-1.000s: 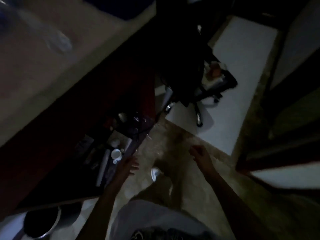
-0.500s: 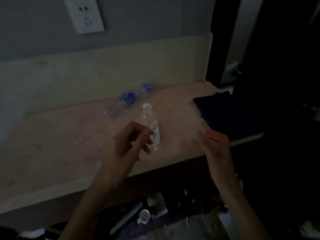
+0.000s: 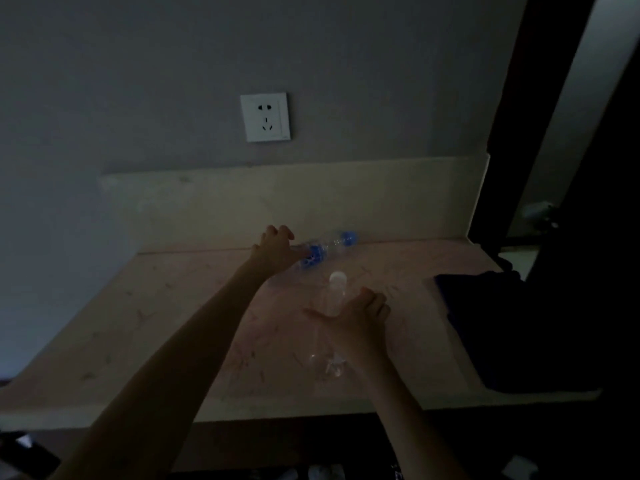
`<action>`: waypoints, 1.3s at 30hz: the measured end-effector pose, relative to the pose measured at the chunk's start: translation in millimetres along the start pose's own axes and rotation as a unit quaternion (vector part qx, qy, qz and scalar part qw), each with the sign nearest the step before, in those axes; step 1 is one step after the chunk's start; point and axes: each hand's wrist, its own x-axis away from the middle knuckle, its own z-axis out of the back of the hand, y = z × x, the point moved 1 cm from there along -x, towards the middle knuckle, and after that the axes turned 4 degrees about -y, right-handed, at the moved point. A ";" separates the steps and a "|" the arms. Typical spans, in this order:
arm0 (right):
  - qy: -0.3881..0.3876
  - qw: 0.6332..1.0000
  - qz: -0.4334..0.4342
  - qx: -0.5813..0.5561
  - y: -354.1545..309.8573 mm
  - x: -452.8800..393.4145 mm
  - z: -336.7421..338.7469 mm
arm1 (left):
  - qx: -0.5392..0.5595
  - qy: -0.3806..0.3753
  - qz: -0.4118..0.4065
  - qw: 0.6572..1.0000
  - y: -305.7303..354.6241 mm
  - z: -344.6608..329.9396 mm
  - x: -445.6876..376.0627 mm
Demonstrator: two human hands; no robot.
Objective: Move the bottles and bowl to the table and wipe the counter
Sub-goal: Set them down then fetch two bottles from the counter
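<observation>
I see a dim room and a pale wooden counter (image 3: 173, 323) set against a grey wall. Two clear plastic bottles are on it. One, the blue-capped bottle (image 3: 322, 249), lies on its side at the back edge, with a blue label and blue cap pointing right. I cannot tell whether it holds any liquid. The other, the white-capped bottle (image 3: 334, 299), is nearer me in the middle of the counter; its clear body is hard to trace in the low light and looks empty.

My left hand (image 3: 275, 247) reaches to the far edge and rests on the base end of the blue-capped bottle. Its fingers curl over the far side, so I cannot tell how firmly they grip. My right hand (image 3: 358, 318) sits against the white-capped bottle with the thumb spread wide and the fingers loosely bent, not closed around it.

A dark folded cloth (image 3: 502, 327) lies on the counter's right end. A white wall socket (image 3: 265, 117) is above. Small pale items under the counter are too dark to identify.
</observation>
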 end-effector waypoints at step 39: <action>-0.662 0.697 0.224 -0.159 -121.0 293.1 -314.4 | 0.356 0.519 0.364 0.687 -272.1 29.0 587.1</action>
